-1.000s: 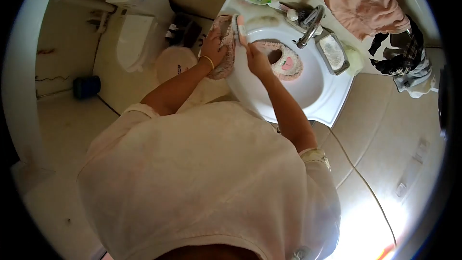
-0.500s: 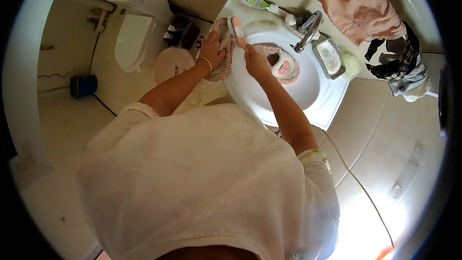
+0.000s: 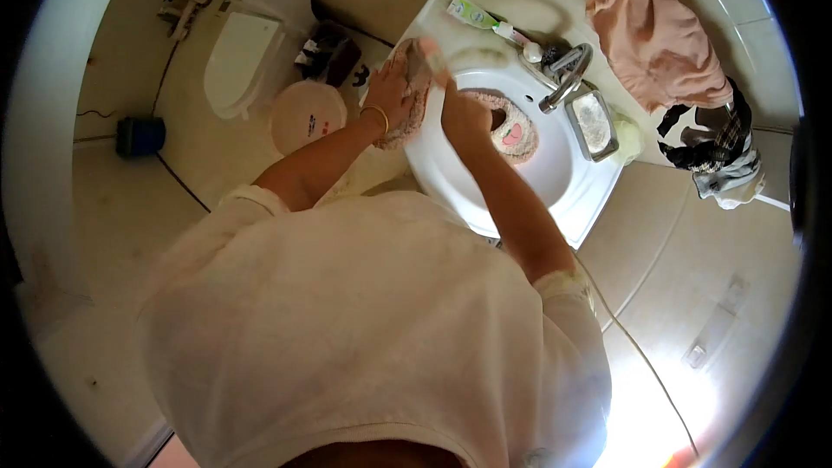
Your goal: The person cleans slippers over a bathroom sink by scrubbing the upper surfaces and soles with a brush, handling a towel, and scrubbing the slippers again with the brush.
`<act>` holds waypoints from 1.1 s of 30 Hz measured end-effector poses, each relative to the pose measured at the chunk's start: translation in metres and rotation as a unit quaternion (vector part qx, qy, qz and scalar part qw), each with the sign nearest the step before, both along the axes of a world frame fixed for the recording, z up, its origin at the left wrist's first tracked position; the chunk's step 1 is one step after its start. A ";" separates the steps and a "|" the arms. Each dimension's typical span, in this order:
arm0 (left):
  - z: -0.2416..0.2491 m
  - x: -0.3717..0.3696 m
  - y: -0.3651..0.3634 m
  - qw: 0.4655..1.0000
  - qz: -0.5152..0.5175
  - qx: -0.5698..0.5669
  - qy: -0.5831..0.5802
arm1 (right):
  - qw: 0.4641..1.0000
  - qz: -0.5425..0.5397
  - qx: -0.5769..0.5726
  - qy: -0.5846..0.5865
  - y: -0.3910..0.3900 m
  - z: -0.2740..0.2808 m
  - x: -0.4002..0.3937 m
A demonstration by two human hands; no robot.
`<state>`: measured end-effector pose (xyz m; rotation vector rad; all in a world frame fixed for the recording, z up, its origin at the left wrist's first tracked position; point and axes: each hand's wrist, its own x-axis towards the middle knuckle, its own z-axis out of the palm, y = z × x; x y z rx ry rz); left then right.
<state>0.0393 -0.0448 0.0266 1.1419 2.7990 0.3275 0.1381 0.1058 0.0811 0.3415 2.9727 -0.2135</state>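
Left hand, fingers spread, presses the fuzzy pink slipper at the washbasin's edge. Right hand's fingers grip a motion-blurred brush against it. Second slipper lies in the basin.

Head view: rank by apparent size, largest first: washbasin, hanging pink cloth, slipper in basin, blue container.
1. Washbasin
2. Hanging pink cloth
3. Slipper in basin, partly hidden by the right hand
4. Blue container

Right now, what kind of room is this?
It looks like a bathroom: there's a white toilet, a sink with a curved tap, and a toothpaste-like tube beside it.
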 end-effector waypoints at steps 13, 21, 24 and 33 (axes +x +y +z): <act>0.005 0.000 0.004 1.000 0.015 -0.003 -0.026 | 0.992 -0.023 -0.114 -0.058 -0.011 0.028 0.033; 0.009 0.007 0.002 0.999 0.039 -0.001 -0.026 | 0.987 -0.032 -0.141 -0.066 -0.004 0.017 -0.025; 0.009 0.005 0.002 0.999 0.034 0.012 -0.022 | 0.985 -0.041 -0.151 -0.070 -0.002 0.013 -0.035; 0.023 0.004 0.002 0.998 0.030 0.006 -0.056 | 0.995 -0.013 -0.079 -0.056 -0.007 0.011 -0.028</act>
